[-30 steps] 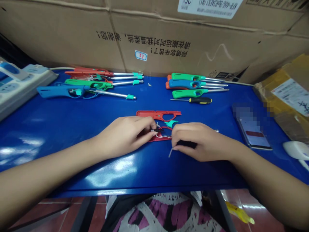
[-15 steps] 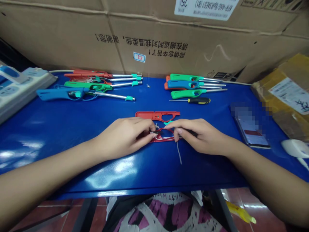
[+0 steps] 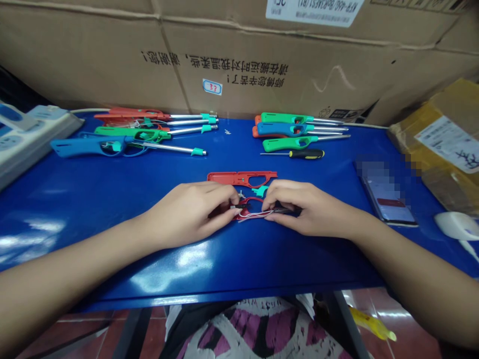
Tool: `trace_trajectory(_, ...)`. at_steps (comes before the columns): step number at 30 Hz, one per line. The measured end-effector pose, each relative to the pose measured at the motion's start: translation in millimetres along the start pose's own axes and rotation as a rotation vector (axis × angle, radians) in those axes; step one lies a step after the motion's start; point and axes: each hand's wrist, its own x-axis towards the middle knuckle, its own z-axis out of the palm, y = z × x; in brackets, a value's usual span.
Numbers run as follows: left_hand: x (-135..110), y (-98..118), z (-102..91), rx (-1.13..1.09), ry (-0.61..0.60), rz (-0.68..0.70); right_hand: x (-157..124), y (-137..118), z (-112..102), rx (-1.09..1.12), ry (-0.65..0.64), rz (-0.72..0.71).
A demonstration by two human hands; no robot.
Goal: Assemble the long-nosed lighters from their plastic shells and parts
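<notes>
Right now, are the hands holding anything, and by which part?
The left hand pinches a small black part by its left end; the right hand seems to pinch thin pale wiring near its visible right end.

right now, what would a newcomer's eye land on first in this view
Probably the bare left hand and right hand, at either end of a red handle half on the glossy blue tabletop. Next come bright lighters behind them, a left group and a right group. Beyond stands a big cardboard box with upside-down printing.
</notes>
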Motion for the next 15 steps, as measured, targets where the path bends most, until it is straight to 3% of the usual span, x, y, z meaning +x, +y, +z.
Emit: trace_trajectory(15,-0.7,-3.5,0.8,0.029,0.006,0.090,-1.5,-2.7,-2.1,-0.044,-0.037,-0.023)
